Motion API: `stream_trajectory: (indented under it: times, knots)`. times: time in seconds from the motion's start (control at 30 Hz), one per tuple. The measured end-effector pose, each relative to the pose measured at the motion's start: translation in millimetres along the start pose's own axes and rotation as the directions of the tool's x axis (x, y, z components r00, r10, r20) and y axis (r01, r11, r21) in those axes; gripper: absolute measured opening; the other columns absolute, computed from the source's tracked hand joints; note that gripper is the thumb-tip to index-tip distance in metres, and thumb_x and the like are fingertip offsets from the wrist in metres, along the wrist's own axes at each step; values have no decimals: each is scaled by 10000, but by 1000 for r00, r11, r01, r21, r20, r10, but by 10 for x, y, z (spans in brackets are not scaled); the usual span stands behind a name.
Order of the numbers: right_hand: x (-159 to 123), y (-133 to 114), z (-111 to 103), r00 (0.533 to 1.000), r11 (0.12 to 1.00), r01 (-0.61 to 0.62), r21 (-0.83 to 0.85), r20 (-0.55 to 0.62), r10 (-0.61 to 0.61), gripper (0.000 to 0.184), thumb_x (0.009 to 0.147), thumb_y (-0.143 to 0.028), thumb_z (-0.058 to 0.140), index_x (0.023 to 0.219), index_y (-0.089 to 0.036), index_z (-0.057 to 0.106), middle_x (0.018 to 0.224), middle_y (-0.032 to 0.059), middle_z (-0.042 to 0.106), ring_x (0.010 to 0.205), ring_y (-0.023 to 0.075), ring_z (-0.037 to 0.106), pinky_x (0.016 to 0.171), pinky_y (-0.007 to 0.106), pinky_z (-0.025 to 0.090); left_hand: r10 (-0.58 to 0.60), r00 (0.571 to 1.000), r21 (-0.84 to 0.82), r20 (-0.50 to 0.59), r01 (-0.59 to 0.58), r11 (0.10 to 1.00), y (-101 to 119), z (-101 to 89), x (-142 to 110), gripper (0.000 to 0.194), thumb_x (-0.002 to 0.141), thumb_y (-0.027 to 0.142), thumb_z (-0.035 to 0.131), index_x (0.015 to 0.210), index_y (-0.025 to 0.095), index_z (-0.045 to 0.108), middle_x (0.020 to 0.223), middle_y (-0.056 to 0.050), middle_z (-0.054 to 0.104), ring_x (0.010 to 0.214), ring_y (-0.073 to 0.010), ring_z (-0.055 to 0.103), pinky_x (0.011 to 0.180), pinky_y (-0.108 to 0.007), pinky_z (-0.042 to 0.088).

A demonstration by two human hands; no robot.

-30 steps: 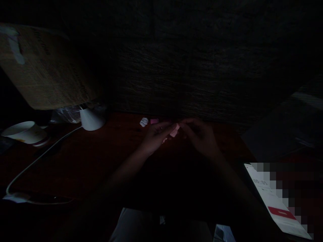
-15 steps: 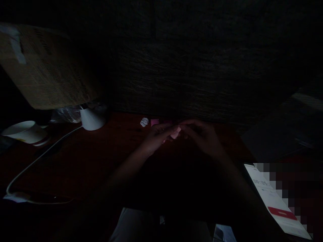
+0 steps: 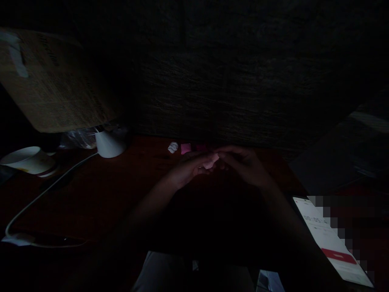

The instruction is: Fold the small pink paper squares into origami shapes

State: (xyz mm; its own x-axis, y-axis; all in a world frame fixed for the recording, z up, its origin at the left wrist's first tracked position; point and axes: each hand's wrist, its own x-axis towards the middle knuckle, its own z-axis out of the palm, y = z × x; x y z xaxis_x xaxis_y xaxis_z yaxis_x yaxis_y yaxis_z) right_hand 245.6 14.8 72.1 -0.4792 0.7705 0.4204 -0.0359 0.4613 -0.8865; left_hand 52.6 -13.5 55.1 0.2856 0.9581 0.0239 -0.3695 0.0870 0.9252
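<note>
In the dim light, my left hand [image 3: 190, 168] is closed around a small pale pink piece [image 3: 210, 162] that looks like soft modelling clay. My right hand [image 3: 243, 162] pinches the same piece at its right end, thumb and fingertips pressed together. Both hands are just over the dark reddish table [image 3: 146, 178]. Behind the left hand lie a crumpled white lump [image 3: 173, 147], a pink square block [image 3: 185, 148] and a darker magenta piece [image 3: 200, 147], partly covered by the fingers.
A lamp with a white base [image 3: 110, 144] and brown paper shade [image 3: 60, 85] stands at left, its cord [image 3: 45, 190] crossing the table. A paper cup [image 3: 28, 160] is farther left. A lit phone [image 3: 331, 239] lies at right. A dark textured wall [image 3: 212, 81] rises behind.
My left hand has turned slightly, and more of the pale pink piece and the curled fingers below it shows. Both hands keep their grip. The view has shifted slightly.
</note>
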Motion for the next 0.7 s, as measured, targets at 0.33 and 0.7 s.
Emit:
stream_trajectory:
  times: [0.33, 0.7]
  knots:
    - [-13, -9, 9, 996, 997, -65, 42, 63, 62, 244, 899, -453, 747, 941, -213, 768, 854, 26, 762, 692, 137, 697, 632, 260, 576, -75, 993, -25, 94, 78, 997, -45, -63, -1, 347, 736, 410, 868, 949, 156, 766, 925, -61, 749, 850, -163, 669, 743, -275, 500]
    - [-22, -18, 13, 991, 991, -111, 79, 80, 104, 299, 861, -510, 770, 909, -216, 746, 828, 20, 740, 694, 148, 686, 630, 274, 564, -75, 985, -48, 157, 84, 995, -35, -33, -10, 370, 737, 424, 873, 976, 165, 760, 920, -60, 755, 855, -161, 679, 713, -249, 489]
